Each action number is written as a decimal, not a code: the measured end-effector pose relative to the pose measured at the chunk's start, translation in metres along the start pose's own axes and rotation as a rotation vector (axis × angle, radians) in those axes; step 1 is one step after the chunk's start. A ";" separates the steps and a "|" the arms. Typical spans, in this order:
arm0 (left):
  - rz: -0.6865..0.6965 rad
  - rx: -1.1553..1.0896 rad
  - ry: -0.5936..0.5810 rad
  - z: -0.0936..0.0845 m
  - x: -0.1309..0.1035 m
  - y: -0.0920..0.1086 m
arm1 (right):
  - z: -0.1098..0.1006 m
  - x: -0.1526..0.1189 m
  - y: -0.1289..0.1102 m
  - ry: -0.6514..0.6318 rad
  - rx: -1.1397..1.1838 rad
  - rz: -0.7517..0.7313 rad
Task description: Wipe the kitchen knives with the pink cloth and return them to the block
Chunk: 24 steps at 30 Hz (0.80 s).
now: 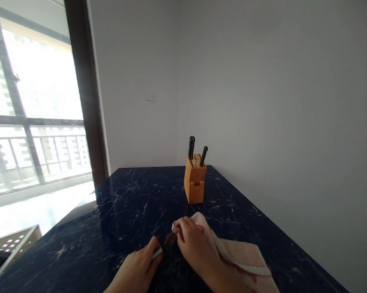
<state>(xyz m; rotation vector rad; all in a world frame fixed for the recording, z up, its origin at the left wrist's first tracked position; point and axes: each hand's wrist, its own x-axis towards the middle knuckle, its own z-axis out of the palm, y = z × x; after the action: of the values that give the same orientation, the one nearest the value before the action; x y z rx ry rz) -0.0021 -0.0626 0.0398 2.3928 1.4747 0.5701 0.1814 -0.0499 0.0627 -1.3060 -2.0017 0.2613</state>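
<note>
Two hands worked close together on the surface (116,211): left hand (139,266) gripped a knife (168,241), right hand (194,244) pinched a pinkish cloth (244,254) around its blade, knife block (195,179) beyond them.

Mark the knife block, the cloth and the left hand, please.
knife block (195,183): head view, on its wooden front face.
cloth (247,254): head view, on the flat part lying on the table.
left hand (139,266): head view, on its back.

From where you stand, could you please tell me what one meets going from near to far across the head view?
Left hand gripping a small object → right hand bunching the pink cloth → wooden knife block with two black knife handles → white wall.
</note>
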 end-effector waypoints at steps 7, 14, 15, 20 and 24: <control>0.004 0.010 -0.002 0.001 -0.001 -0.001 | 0.000 -0.004 -0.009 -0.089 0.005 -0.074; -0.006 0.000 0.012 0.002 -0.002 0.000 | -0.009 0.011 0.019 0.010 -0.186 0.109; -0.021 -0.008 0.020 0.003 -0.002 0.000 | -0.011 0.013 0.021 0.026 -0.203 0.126; -0.093 -0.066 0.057 0.007 -0.001 -0.001 | -0.018 0.010 0.007 0.110 -0.182 0.127; -0.048 -0.051 0.043 0.006 -0.001 0.000 | -0.006 -0.002 -0.013 -0.022 0.008 0.017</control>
<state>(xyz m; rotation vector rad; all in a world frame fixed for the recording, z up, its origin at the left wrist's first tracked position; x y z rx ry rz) 0.0004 -0.0639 0.0338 2.3136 1.5125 0.6443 0.1765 -0.0589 0.0731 -1.3209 -2.0068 0.2926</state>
